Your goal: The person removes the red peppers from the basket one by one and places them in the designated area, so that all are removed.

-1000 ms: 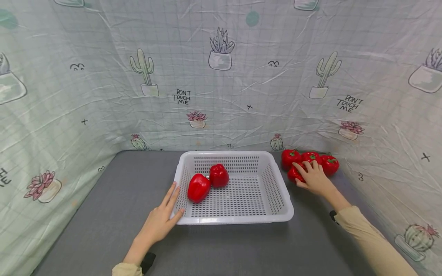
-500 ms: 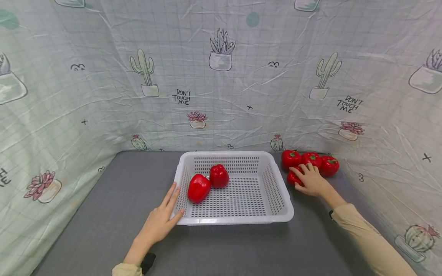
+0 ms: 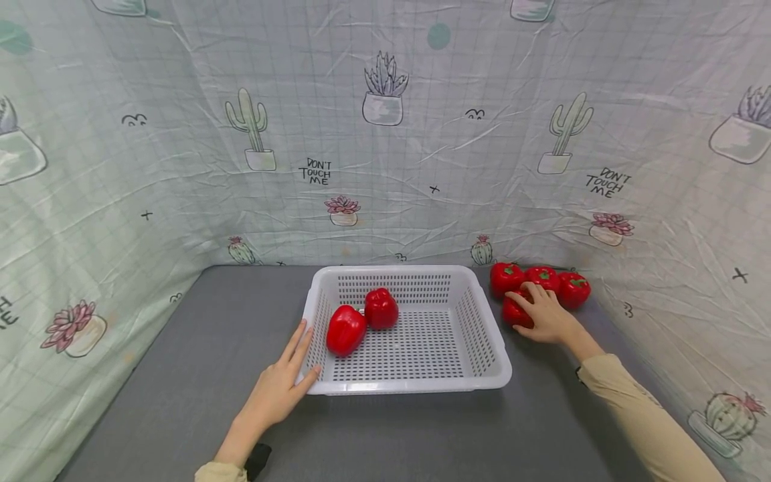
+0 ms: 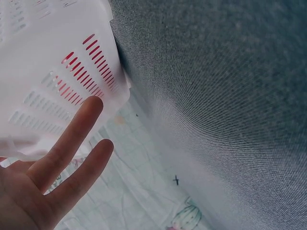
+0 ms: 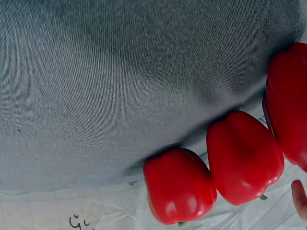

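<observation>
A white perforated plastic basket (image 3: 415, 385) stands on the grey table with two red bell peppers (image 3: 347, 331) in its left half. My left hand (image 3: 271, 391) rests with straight, spread fingers on the basket's left rim; the left wrist view shows two fingers (image 4: 79, 127) in front of the slotted side wall. On the right, my right hand (image 3: 545, 317) grips a red bell pepper (image 3: 515, 313) from above, its fingers curved over it and partly hiding it. In the right wrist view, this bell pepper (image 5: 290, 105) is cut by the frame edge, with one fingertip (image 5: 300, 199) showing.
Behind the right hand, three more bell peppers (image 3: 542, 277) with green stems sit in a row by the back cloth. Patterned cloth (image 3: 385, 181) encloses the grey table (image 3: 181, 375) at the back and sides.
My right hand has come slightly toward me, its fingers closing further round the front pepper, which has shifted slightly nearer. The left hand and basket stay in place.
</observation>
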Tool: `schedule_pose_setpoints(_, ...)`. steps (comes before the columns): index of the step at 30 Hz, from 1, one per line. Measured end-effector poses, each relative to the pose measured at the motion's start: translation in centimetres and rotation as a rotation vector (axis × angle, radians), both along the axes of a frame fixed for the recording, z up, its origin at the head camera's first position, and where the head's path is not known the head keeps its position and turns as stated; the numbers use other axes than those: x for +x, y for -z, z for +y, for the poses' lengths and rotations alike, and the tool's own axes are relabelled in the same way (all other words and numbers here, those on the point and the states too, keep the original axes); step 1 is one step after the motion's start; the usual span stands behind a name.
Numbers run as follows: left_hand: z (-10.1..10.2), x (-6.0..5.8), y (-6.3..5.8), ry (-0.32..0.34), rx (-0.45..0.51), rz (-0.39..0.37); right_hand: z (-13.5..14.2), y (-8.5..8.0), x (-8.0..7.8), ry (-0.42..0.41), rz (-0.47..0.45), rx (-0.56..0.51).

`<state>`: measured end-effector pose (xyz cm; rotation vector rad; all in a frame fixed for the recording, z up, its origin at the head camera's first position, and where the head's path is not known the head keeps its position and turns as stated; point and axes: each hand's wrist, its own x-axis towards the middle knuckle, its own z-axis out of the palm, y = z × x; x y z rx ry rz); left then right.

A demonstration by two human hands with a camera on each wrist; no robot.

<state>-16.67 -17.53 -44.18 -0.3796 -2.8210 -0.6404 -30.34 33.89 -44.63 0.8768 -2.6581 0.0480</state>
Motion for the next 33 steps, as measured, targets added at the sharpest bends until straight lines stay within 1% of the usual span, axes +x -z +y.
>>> schedule_pose_setpoints(6, -0.04, 0.01, 0.07, -0.002, -0.001, 0.001, 0.24, 0.18, -0.10, 0.010, 0.071, 0.039)
schedule_pose_setpoints(10, -0.01, 0.04, 0.00, -0.001, 0.001, 0.002, 0.38, 0.32, -0.16, 0.011, 0.083, 0.041)
schedule_pose_setpoints(13, 0.01, 0.02, -0.07, 0.000, 0.000, 0.005, 0.54, 0.31, -0.26, 0.017, 0.056, 0.034)
schedule_pose_setpoints(20, -0.03, 0.01, -0.01, 0.002, 0.000, 0.013, 0.76, -0.18, -0.13, 0.052, -0.057, 0.042)
schedule_pose_setpoints(23, -0.04, 0.01, -0.03, 0.001, -0.001, 0.015, 0.82, -0.12, -0.04, 0.047, -0.061, 0.038)
schedule_pose_setpoints(33, -0.02, 0.00, 0.07, -0.006, -0.001, 0.004, 0.69, 0.38, -0.11, 0.008, 0.024, 0.043)
